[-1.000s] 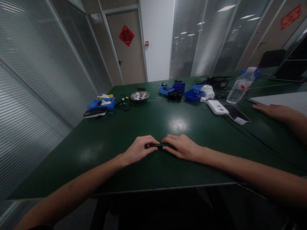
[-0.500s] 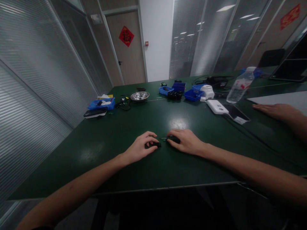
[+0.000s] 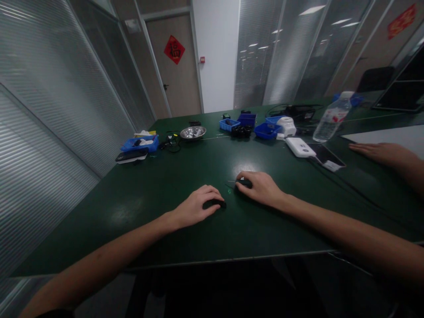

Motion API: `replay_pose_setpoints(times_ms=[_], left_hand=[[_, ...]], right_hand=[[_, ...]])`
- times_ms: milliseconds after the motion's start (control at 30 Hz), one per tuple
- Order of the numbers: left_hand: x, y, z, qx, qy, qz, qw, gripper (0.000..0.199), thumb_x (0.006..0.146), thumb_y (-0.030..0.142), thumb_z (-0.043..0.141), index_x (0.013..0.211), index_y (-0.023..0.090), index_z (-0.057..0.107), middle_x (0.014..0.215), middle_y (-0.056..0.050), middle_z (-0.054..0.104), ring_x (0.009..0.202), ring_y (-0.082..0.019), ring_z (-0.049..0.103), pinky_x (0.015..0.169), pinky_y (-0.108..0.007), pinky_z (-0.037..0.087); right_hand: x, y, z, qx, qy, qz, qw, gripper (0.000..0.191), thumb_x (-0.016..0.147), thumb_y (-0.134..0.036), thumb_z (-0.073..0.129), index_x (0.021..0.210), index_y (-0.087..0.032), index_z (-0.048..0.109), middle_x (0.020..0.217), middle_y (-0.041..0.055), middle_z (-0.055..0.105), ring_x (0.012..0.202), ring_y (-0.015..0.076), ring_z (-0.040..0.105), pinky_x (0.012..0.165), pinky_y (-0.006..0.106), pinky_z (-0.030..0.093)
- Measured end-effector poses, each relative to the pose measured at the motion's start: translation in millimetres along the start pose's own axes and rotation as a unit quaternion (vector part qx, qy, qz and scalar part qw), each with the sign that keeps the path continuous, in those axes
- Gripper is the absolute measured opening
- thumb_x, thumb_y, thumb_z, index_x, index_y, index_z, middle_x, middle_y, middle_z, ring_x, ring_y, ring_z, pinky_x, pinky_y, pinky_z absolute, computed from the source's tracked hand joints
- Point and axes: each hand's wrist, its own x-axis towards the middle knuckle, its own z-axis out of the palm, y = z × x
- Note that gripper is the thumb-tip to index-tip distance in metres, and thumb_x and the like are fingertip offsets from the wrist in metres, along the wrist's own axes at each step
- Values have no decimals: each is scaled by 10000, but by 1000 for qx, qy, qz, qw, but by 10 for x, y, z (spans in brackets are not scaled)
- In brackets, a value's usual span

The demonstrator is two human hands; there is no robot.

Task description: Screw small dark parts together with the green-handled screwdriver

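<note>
My left hand (image 3: 200, 205) is closed around a small black block-like piece (image 3: 213, 203), too dark to name. It rests low over the green table (image 3: 159, 238). To its right, and slightly farther away, my right hand (image 3: 260, 187) grips a screwdriver (image 3: 244, 182) by its dark handle. The screwdriver's thin metal shaft points left, clear of the black piece. A tiny green glint (image 3: 229, 191) shows on the tabletop between the hands; I cannot tell what it is.
A steel bowl (image 3: 193, 133), a blue tray (image 3: 141, 144) and several blue bins (image 3: 267, 131) stand farther back. At the right are a white device (image 3: 299, 147) with a cable, a water bottle (image 3: 333, 118) and another person's hand (image 3: 380, 153).
My right hand has moved up and slightly right with the screwdriver, away from the black piece. My left hand has shifted slightly right and down, its fingers closer around that piece.
</note>
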Motion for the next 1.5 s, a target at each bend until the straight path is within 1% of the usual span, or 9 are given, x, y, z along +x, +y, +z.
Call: replay_pose_setpoints(times_ms=[200,333,467,600,733,867,1133,1333,1500], left_hand=[[275,-63,10,33,-27,43,998,265,1033,198,554,1262,217,686,1361,-97,635,1300,-230,559,1134,-438,447],[395,-38,74,70,-43,74,994,268,1031,201,556,1274,195,670,1307,-107,673,1261,-240,589,1112,-449,462],[368,-16,126,121,-46,87,988,277,1051,229,523,1290,172,650,1295,-114,677,1224,-234,613,1093,-432,477],[227,-129,44,153,-38,67,985,290,1057,232,504,1315,184,628,1292,-112,665,1208,-225,620,1072,-409,502],[-23,-432,-223,169,-14,16,985,315,1059,254,500,1353,208,606,1270,-100,656,1162,-214,637,1023,-392,540],[-338,-847,-624,183,18,-31,982,314,1062,294,489,1342,219,611,1269,-89,656,1153,-218,648,1025,-410,545],[-1017,-1544,-1348,233,27,-154,960,414,1041,438,462,1341,200,620,1313,-108,655,1197,-264,632,1072,-440,505],[-1551,-2024,-1854,265,72,-315,908,516,940,546,511,1265,186,687,1319,-119,679,1215,-312,621,1078,-442,488],[-1820,-2254,-2048,302,114,-373,870,539,910,529,511,1249,155,699,1275,-130,702,1120,-294,665,1011,-389,515]], right_hand=[[-9,-6,36,-7,1,-10,1000,283,988,-434,562,1123,-224,695,898,52,735,770,212,656,672,310,409],[-14,0,11,-3,5,-6,1000,293,992,-442,558,1130,-222,694,907,54,742,772,213,662,681,313,417],[-16,6,-11,-1,9,-2,1000,297,992,-446,558,1118,-215,696,899,53,742,765,208,663,681,312,423],[-17,-6,-18,-3,7,2,1000,289,985,-446,564,1114,-227,700,906,48,744,770,211,667,679,313,429],[-20,-13,-21,9,0,3,1000,292,983,-445,573,1139,-233,699,922,50,745,787,219,673,690,321,449],[-26,-22,-28,25,-9,0,1000,290,986,-441,574,1143,-231,698,927,51,744,778,211,665,699,327,469],[-26,-46,-36,18,-14,-2,1000,308,995,-446,555,1145,-217,696,940,57,733,793,214,663,703,333,479],[-24,-39,-23,17,-16,-3,1000,300,994,-449,559,1138,-224,695,905,52,732,762,206,653,673,323,458],[-21,-9,-9,17,-9,-8,1000,310,996,-460,550,1146,-227,691,896,52,730,753,206,651,673,324,457]])
